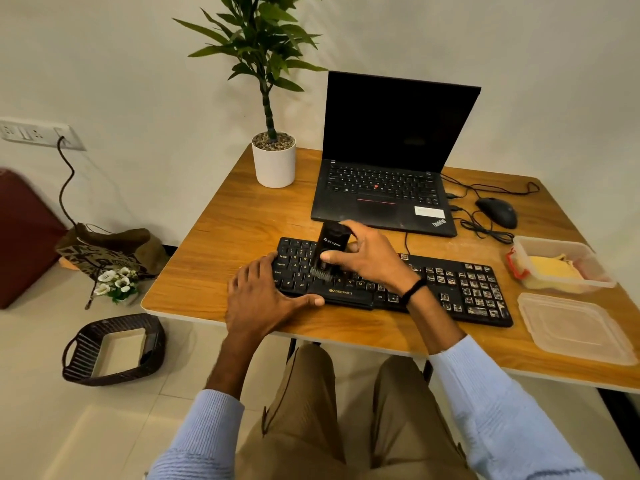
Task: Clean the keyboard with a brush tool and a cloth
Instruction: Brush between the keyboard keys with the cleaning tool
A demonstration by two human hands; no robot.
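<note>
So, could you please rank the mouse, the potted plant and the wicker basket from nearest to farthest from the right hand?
From the right hand:
1. Potted plant, behind-left on the table.
2. Mouse, far right, beside the laptop; nearly level with the plant.
3. Wicker basket, on the floor, left.

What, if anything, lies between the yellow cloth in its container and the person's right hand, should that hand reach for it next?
Nothing visible blocks it. The cloth sits in an open container, its lid lying beside it. But the right hand is holding the brush tool.
</note>
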